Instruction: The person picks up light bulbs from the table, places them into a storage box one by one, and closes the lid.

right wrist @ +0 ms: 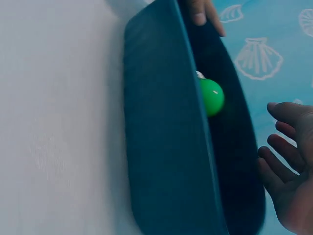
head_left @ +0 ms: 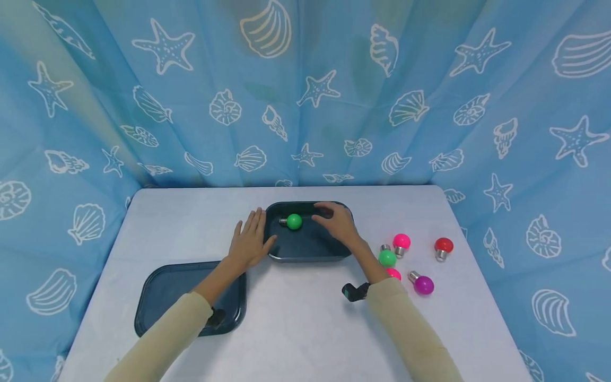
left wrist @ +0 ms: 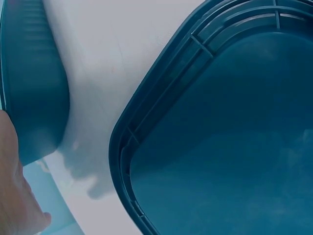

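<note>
A dark blue-green bin [head_left: 310, 259] stands at the back middle, and a green light bulb [head_left: 294, 222] lies inside toward its left. My left hand [head_left: 248, 241] rests at the bin's left end with straight fingers, the thumb over the rim. Over the bin's right part is my right hand [head_left: 338, 223], thumb and fingers spread apart and holding nothing. The right wrist view shows the same green bulb [right wrist: 212, 98] inside, with the right hand [right wrist: 293, 161] beside the far wall. In the left wrist view, part of the left hand [left wrist: 19, 191] is at the bin's wall [left wrist: 36, 88].
A matching dark lid [head_left: 172, 297] lies upside down at the front left, under my left forearm. To the right lie several bulbs: a red bulb [head_left: 444, 245], a purple bulb [head_left: 424, 285], another green bulb [head_left: 387, 258] and two pink bulbs [head_left: 401, 241]. A shell-patterned curtain [head_left: 296, 132] hangs behind.
</note>
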`<state>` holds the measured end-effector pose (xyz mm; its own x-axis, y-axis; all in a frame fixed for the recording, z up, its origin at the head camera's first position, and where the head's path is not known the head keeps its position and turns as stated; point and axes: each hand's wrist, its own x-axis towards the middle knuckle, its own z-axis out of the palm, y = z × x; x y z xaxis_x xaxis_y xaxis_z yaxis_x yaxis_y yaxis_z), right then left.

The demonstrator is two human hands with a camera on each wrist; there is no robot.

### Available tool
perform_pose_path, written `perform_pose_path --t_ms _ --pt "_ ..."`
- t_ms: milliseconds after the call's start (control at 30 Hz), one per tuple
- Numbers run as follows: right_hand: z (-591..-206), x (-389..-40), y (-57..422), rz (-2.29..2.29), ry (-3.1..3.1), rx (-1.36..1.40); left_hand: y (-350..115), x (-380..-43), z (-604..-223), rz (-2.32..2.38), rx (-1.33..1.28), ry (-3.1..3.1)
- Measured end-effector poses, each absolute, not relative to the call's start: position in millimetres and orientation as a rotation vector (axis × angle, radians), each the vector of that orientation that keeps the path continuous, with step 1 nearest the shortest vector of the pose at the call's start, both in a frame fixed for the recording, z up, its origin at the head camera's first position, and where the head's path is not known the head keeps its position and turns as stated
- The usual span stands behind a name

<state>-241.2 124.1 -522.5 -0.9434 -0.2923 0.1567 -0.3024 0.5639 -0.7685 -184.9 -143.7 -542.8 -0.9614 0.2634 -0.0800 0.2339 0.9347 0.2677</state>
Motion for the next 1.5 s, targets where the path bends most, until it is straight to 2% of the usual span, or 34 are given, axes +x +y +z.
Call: perform_pose_path --t_ms 233,500,900,1200,1500 --pt "-507.2 -219.9 161.8 1.495 -2.675 0.483 -143.2 -185.0 -539.6 0.409 0.395 2.985" --pt "-498.7 -180.1 210.4 1.467 -2.662 0.397 -144.0 -183.6 -542.5 0.413 0.391 2.986" --pt "-513.3 -114.8 275.6 1.26 -2.851 0.126 -144.5 -184.3 -546.0 0.418 0.393 2.985" --pt "-536.5 -85.0 296.5 1.158 -2.904 0.097 -143.8 -183.2 -542.0 0.443 0.403 2.983" --pt "-553.0 -77.5 294.2 1.091 -2.91 0.136 -142.7 -181.8 -537.9 0.465 0.386 2.969"
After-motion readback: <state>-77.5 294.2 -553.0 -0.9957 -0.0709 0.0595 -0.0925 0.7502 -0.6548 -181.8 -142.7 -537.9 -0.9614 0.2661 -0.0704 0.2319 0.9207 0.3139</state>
